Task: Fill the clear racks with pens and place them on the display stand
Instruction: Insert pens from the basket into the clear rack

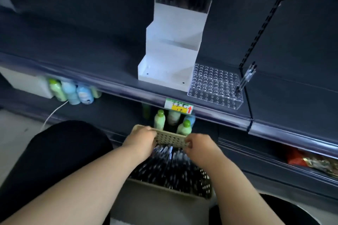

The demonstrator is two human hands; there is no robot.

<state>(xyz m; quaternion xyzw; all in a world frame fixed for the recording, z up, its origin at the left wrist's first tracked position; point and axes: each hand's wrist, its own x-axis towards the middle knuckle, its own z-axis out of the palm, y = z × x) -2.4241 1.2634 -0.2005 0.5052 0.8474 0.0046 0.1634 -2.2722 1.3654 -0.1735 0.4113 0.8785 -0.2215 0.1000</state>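
2 clear racks seen. Full rack (182, 0): top tier of white display stand (170, 47), upper centre. 2nd rack (215, 86): on shelf, touching stand base at its right, holds 1 pen (246, 78). 1 basket (172, 139) w/ loose pens (170, 168), bottom centre. L hand (140, 139) grips basket far rim. R hand (197, 144): fingers curled at same rim, grip cannot tell.

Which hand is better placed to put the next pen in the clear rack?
Probably right: the right hand is at the pens and nearer the rack; the left hand would have to cross.
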